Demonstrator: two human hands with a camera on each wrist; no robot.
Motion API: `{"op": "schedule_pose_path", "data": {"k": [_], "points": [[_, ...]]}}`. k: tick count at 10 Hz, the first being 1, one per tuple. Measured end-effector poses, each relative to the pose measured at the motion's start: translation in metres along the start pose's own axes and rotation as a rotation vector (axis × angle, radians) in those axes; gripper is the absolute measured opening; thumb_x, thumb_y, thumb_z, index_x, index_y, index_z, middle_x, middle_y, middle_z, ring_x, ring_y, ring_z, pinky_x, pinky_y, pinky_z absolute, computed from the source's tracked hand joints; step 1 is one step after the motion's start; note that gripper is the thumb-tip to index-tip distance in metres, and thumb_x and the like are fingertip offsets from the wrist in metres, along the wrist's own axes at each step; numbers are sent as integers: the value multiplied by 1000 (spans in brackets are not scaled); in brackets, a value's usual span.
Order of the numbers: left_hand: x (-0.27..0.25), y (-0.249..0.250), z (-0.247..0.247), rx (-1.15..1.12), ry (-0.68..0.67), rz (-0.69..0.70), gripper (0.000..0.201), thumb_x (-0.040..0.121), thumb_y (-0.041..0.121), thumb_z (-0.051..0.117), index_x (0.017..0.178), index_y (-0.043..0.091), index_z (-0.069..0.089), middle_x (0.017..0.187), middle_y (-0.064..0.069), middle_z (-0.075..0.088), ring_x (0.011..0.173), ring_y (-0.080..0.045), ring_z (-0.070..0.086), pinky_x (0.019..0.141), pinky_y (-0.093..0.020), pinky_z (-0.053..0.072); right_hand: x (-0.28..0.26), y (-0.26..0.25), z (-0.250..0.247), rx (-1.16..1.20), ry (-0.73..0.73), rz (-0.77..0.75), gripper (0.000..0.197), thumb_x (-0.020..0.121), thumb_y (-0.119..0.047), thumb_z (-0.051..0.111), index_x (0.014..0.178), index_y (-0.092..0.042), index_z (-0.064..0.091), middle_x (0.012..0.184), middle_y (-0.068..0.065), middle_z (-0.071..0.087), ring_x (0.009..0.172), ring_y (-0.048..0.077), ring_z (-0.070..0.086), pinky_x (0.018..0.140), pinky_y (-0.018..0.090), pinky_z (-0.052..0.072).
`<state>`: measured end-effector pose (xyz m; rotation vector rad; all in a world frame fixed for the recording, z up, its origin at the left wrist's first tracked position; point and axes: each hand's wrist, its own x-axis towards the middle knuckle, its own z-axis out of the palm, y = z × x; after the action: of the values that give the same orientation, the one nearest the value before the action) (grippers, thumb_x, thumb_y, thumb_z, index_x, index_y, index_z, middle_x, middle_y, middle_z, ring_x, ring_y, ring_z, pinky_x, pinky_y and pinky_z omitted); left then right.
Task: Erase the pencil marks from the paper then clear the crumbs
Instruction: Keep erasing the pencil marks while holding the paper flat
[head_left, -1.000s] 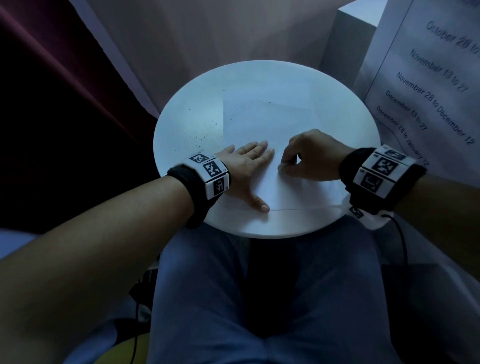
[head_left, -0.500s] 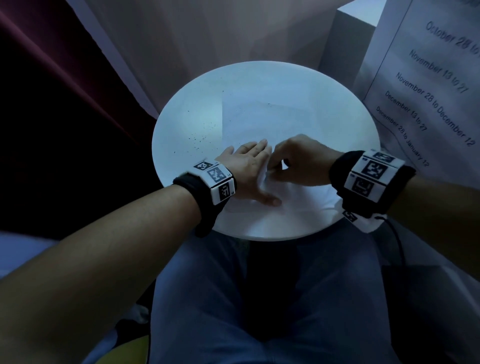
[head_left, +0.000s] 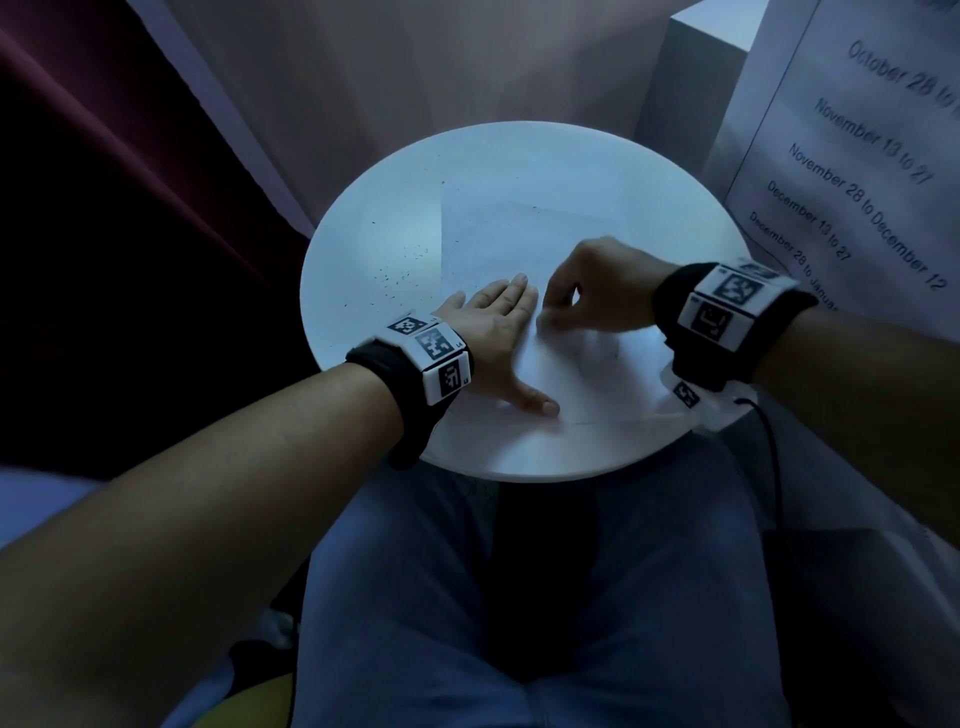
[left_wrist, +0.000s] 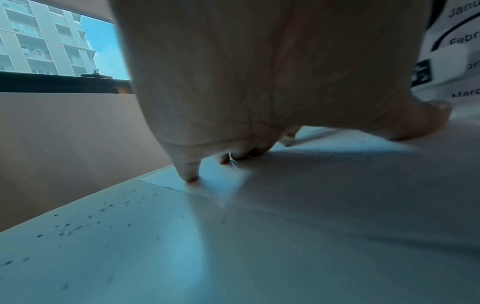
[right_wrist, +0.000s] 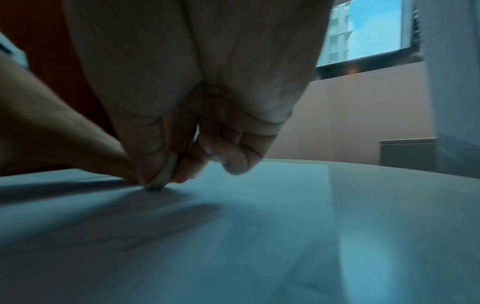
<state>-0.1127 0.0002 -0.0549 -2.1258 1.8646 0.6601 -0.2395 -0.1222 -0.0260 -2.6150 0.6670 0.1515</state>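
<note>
With the left hand (head_left: 496, 332) flat on the paper (head_left: 519, 244), the right hand's (head_left: 597, 291) grip pinching the eraser (right_wrist: 163, 176) should rub short, light strokes toward three o'clock.

Black wristbands (head_left: 395, 395), white coded tags, blue trousers (head_left: 519, 597)

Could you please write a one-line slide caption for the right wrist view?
Right hand pinches a small white eraser tip-down on the paper.

Left hand (head_left: 498, 332) lies flat; right hand (head_left: 597, 291) fingers (right_wrist: 187, 170) curled, pinching.
</note>
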Motion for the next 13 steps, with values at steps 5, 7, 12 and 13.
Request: {"op": "schedule_pose_path", "data": {"k": [5, 7, 12, 13], "points": [[2, 2, -1, 6, -23, -11, 140, 60, 90, 58, 156, 24, -18, 164, 0, -23, 152, -17, -15, 122, -50, 2, -7, 13, -4, 27, 82, 54, 10, 78, -29, 70, 76, -21, 74, 76, -3, 71, 76, 19, 67, 73, 34, 56], [1, 1, -2, 11, -32, -7, 140, 60, 91, 58, 156, 23, -18, 164, 0, -24, 151, -17, -16, 122, -50, 1, -33, -8, 6, -23, -191, -75, 9, 78, -28, 71, 78, -21, 75, 72, -10, 68, 71, 15, 63, 67, 28, 51], [2, 1, -1, 5, -26, -7, 141, 59, 90, 59, 156, 23, -17, 164, -1, -23, 152, -17, -15, 122, -51, 1, -10, 13, -10, -65, -29, -3, 9, 79, -28, 71, 78, -20, 74, 76, -3, 70, 76, 18, 65, 69, 27, 51], [2, 1, -1, 10, -22, -6, 140, 59, 89, 59, 156, 22, -17, 164, -1, -22, 152, -18, -15, 122, -51, 2, -10, 14, -7, -67, 20, 8, 8, 79, -26, 70, 75, -19, 72, 75, -2, 69, 78, 21, 65, 71, 32, 53]]}}
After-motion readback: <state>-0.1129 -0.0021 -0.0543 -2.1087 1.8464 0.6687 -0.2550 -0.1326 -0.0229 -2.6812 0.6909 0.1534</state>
